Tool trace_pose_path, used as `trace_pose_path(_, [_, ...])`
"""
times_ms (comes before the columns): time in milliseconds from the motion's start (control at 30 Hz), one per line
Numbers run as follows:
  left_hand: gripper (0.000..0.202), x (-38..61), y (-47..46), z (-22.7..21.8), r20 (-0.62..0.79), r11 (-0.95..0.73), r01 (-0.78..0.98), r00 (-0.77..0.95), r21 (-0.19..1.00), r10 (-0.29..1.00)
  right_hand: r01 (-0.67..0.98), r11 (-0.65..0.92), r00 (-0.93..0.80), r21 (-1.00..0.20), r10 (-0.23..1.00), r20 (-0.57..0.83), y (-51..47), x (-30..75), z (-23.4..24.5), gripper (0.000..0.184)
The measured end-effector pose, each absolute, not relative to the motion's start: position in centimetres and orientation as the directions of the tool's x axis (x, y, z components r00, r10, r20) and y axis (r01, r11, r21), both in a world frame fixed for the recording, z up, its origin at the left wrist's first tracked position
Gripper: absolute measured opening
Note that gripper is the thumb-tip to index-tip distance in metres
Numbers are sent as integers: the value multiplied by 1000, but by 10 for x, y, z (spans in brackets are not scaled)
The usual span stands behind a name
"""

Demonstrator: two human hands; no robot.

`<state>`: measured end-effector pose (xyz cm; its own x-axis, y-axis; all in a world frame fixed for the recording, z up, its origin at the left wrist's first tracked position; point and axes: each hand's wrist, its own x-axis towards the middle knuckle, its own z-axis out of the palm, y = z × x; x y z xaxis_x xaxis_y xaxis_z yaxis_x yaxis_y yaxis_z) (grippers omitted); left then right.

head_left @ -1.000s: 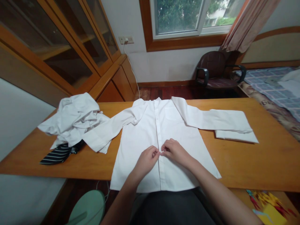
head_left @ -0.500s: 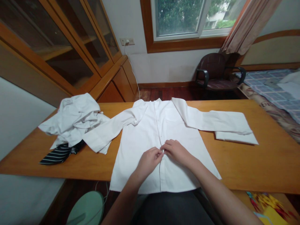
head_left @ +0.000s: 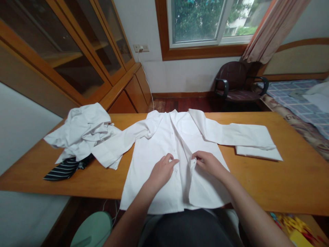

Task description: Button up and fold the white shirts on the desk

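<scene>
Centrally, a white shirt (head_left: 151, 154) lies spread front-up on the wooden table (head_left: 290, 181), its collar toward the top of the frame and its sleeves reaching left and right. Right of centre, the right hand (head_left: 195, 158) has its grip clamped on the shirt's front edge, which stands lifted away from the row of buttons. At lower centre, the left hand (head_left: 175, 158) keeps its grip apart above the button band; whether it touches cloth I cannot tell. Toward the left, one sleeve meets a crumpled white garment (head_left: 87, 125), with a striped tie (head_left: 63, 169) just below.
</scene>
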<state>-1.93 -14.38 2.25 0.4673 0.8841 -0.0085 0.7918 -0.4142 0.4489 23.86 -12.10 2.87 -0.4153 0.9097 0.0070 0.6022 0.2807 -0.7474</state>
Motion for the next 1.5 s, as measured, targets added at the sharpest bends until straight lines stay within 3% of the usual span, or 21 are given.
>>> trace_pose_path(167, [25,-17,-134,28,-79,-403,818,472,411,878,670,215,-279,-711,960,28,-116,277,25,19])
trace_pose_path(333, [20,-24,-130,27,-93,-386,811,469,441,878,732,126,-166,-669,986,4,-115,310,25,18])
trace_pose_path(500, [18,-57,-134,37,-121,-305,748,455,590,882,683,82,-251,-726,959,-128,-121,328,33,15])
trace_pose_path(667, [14,-97,-147,51,-266,-207,703,500,680,824,667,32,-381,-744,873,-304,-124,343,46,21])
trace_pose_path(767, [12,-110,-151,60,-332,-165,695,521,700,786,684,30,-303,-729,921,-246,-114,343,56,26])
trace_pose_path(867, [22,-108,-148,69,-352,-140,691,518,709,779,703,94,-201,-705,977,-71,-96,325,64,24])
trace_pose_path(1000, [30,-87,-132,69,-214,-136,784,325,606,921,757,162,-188,-633,982,27,-68,278,61,30])
trace_pose_path(1067, [25,-71,-121,62,-126,-105,857,194,504,973,841,204,-200,-502,978,61,-56,253,53,39])
trace_pose_path(1167, [34,-50,-104,47,-112,-24,945,63,327,992,939,167,-154,-302,986,66,-43,226,40,50])
trace_pose_path(1267, [38,-41,-89,34,-90,28,976,-8,215,996,978,68,-52,-199,995,82,-34,213,32,53])
trace_pose_path(1367, [23,-41,-79,30,-84,21,980,-4,199,996,977,53,-41,-207,997,62,-26,211,29,39])
trace_pose_path(1433, [16,-43,-75,31,-103,-2,980,23,197,994,958,86,-91,-275,996,-3,-22,211,27,22])
trace_pose_path(1500, [11,-43,-72,33,-108,-12,976,37,219,993,917,102,-129,-387,991,-46,-21,210,25,20])
